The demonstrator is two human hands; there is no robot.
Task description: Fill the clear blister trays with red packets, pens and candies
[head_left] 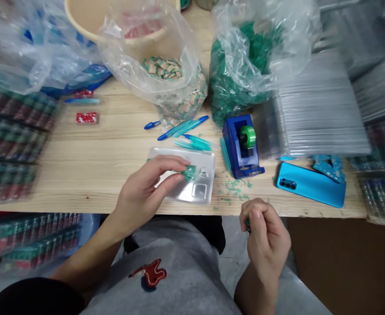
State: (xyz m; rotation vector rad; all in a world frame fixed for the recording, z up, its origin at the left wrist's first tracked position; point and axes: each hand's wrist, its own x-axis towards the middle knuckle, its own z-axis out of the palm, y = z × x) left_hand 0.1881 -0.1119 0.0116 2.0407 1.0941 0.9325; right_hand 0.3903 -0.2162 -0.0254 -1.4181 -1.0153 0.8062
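Note:
My left hand (153, 186) pinches a small green piece (189, 172) over a clear plastic blister tray (199, 186) lying on the wooden table (97, 162). Thumb and fingers are closed on the piece. My right hand (266, 234) hovers below the table's front edge, above my lap, with fingers curled; a bit of green shows between them, too small to name. Several blue and teal pens (187, 129) lie just behind the tray.
A blue tape dispenser (241, 146) with a green roll stands right of the tray, and a blue phone (310, 184) lies further right. Clear bags of green pieces (244, 74) and striped pieces (169, 72) stand behind. Stacks of clear trays (320, 113) fill the right; packed trays (12, 140) the left.

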